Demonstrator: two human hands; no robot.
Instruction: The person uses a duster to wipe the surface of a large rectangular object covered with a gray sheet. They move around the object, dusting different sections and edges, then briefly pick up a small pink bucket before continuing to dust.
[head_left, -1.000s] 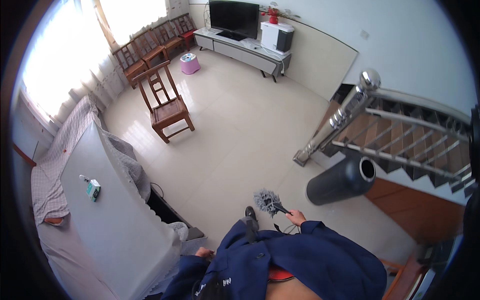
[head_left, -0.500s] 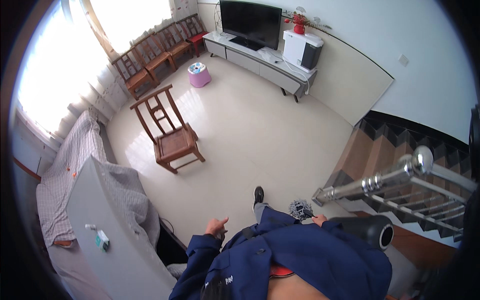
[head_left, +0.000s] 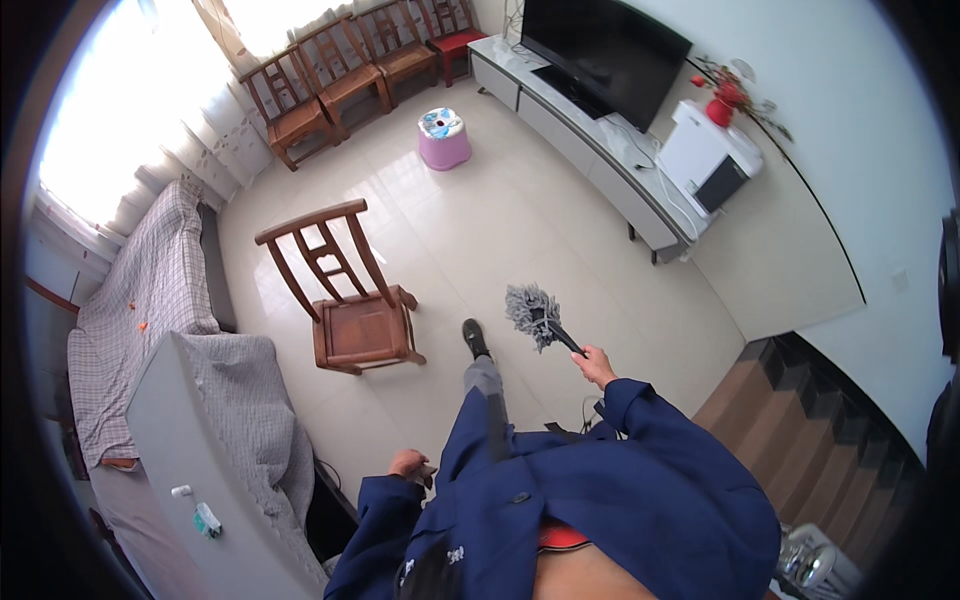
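Observation:
My right hand (head_left: 599, 368) is closed round the black handle of a grey duster (head_left: 531, 310). Its shaggy string head points away to the left, held out above the tiled floor. My left hand (head_left: 408, 464) hangs low at my left side, fingers loosely bent and partly shadowed, with nothing that I can make out in it. Ahead and left of me stands a brown wooden chair (head_left: 362, 331), apart from both hands, its back toward the windows.
A purple stool (head_left: 444, 148) stands farther off. Several wooden chairs (head_left: 345, 80) line the curtained windows. A low TV cabinet (head_left: 585, 150) runs along the far wall. Brown stairs (head_left: 800, 440) descend at right. A cloth-covered sofa (head_left: 150, 290) and a grey panel (head_left: 205, 440) are at left.
I have moved forward, so the chair, stool and cabinet appear nearer. My right hand has swung the duster forward, out from beside the railing. My left hand has dropped back slightly.

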